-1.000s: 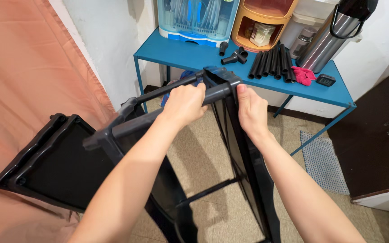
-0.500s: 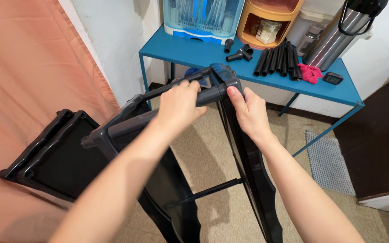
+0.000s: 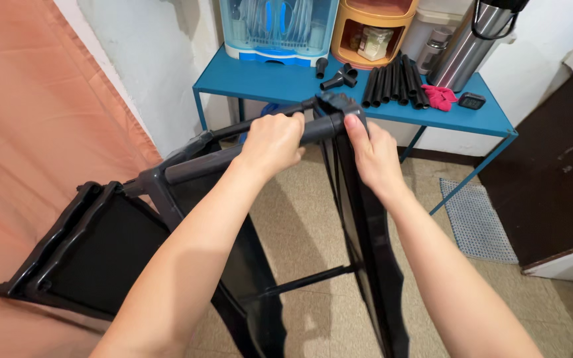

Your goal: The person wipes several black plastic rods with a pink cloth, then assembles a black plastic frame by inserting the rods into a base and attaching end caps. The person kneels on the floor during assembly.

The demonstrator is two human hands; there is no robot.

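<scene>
Tiled floor, blue bench behind. Left hand wrapped tight round rack tube; right hand pinches corner joint. Mid-assembly; tube likely needs seating.

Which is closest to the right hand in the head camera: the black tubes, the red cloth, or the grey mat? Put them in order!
From the right hand:
1. Black tubes, on the blue table just above it.
2. Red cloth, on the table farther right.
3. Grey mat, on the floor at right, farthest.
</scene>
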